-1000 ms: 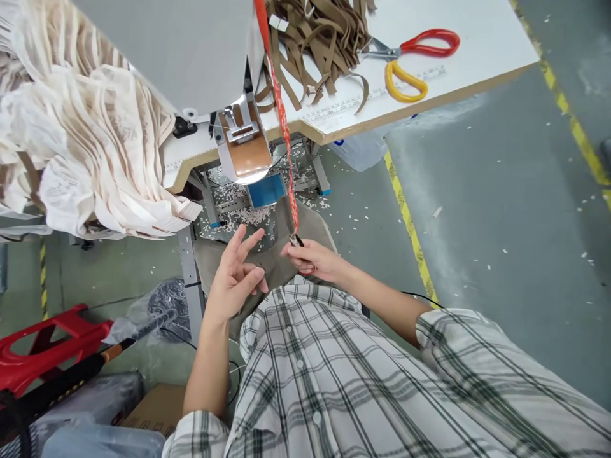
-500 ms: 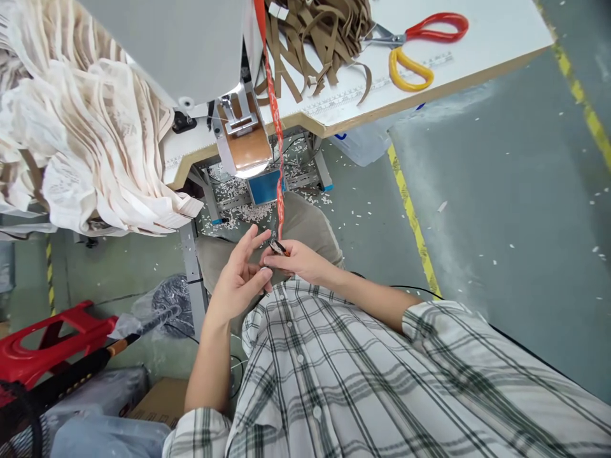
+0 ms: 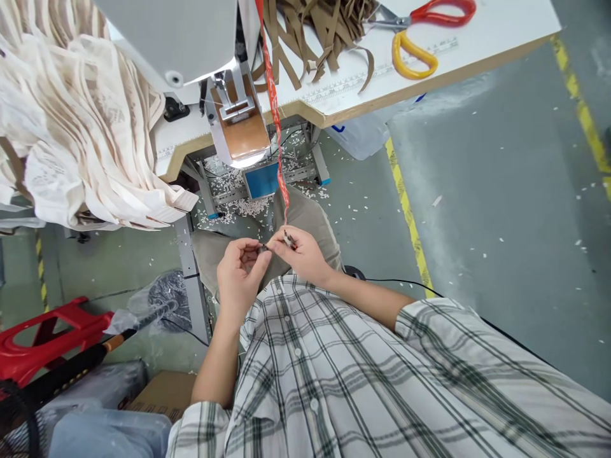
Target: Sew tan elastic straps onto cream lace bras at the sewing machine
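My right hand [image 3: 308,257] is closed round a small pair of thread snips [image 3: 289,240], mostly hidden by the fingers. A red and white cord [image 3: 274,108] runs down past the sewing machine [image 3: 176,28] to this hand. My left hand [image 3: 236,273] is beside it with thumb and fingers drawn together, almost touching the right fingertips. Something small and dark shows at the left fingertips; its kind is too small to make out. Both hands are above my lap, below the machine's presser foot [image 3: 236,109].
A pile of cream fabric pieces [image 3: 90,127] hangs over the table's left side. Brown strips [image 3: 324,32] and scissors [image 3: 413,38] with red and yellow handles lie on the white table [image 3: 506,28]. A red stool [image 3: 57,337] and plastic-wrapped things are at lower left.
My left hand has gone from spread fingers to a pinch. My right hand has turned and moved slightly right and up with the snips, and the cord's lower end has shifted right.
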The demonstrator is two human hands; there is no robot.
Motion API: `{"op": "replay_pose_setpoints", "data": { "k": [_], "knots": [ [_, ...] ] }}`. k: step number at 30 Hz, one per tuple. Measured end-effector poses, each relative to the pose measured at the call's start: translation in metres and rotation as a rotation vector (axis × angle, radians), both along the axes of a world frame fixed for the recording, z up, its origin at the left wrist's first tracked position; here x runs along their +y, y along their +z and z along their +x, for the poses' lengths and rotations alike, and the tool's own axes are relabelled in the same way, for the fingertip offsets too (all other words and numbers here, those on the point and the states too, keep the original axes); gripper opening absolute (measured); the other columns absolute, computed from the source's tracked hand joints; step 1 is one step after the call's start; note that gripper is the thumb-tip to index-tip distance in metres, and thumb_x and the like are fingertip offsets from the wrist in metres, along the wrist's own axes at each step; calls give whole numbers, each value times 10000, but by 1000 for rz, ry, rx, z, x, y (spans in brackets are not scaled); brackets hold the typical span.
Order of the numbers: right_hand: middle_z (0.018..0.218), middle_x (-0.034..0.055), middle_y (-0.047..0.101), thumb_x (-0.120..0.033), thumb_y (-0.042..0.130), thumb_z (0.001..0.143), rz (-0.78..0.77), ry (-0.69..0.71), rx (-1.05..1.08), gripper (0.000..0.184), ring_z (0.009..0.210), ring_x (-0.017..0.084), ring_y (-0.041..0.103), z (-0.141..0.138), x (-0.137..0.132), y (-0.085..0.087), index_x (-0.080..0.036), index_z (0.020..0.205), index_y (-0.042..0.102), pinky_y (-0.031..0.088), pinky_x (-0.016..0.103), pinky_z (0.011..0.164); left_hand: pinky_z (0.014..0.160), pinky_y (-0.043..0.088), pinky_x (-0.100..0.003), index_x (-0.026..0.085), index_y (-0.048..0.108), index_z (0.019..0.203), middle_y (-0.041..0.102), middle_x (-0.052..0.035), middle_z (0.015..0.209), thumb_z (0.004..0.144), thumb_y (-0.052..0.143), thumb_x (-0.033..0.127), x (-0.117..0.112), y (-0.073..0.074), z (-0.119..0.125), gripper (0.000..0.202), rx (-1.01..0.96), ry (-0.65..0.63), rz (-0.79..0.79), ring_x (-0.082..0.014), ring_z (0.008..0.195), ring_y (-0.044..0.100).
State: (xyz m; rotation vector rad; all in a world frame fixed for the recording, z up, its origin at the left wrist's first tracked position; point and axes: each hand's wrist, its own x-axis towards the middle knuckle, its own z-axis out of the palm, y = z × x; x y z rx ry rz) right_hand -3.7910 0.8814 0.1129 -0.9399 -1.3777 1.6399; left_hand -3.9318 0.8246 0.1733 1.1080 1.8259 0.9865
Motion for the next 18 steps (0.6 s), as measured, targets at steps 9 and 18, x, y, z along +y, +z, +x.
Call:
{"op": "replay_pose_setpoints", "data": {
  "k": [9, 18],
  "knots": [
    [699, -33, 518, -592, 612, 888, -204, 41, 39, 427, 649, 97, 411, 0, 4, 1, -176, 797, 596, 346, 243, 635, 751, 572, -246, 191, 666, 1038, 689, -36, 956, 899, 685, 311, -2, -6, 9, 184, 310, 31, 125, -125, 816, 663],
    [702, -32, 491, -631, 620, 858, -248, 68, 21, 459, 671, 106, 413, 0, 5, -3, -179, 789, 578, 346, 248, 647, 701, 547, -213, 190, 667, 1008, 661, -23, 923, 883, 702, 281, 0, -5, 8, 159, 307, -2, 129, -105, 770, 629]
  ]
}}
